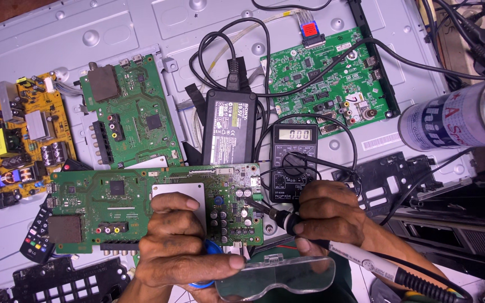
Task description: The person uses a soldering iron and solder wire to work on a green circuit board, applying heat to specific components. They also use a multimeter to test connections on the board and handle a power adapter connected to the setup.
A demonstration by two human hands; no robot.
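Right hand [326,210] grip closed on black soldering iron [360,255], tip at green circuit board [141,207]; left hand [181,247] pinches clear plastic magnifier [276,275]. Advise steadying board, brief tip contact.

Both arms enter from the bottom edge of the frame, bare to the wrists with no sleeves showing. The left hand [183,247] and right hand [329,213] wear no gloves, rings or watch.

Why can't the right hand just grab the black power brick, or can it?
Probably not right away: the right hand is already holding a soldering iron. The power brick lies uncovered beyond the green board, so the way looks free otherwise.
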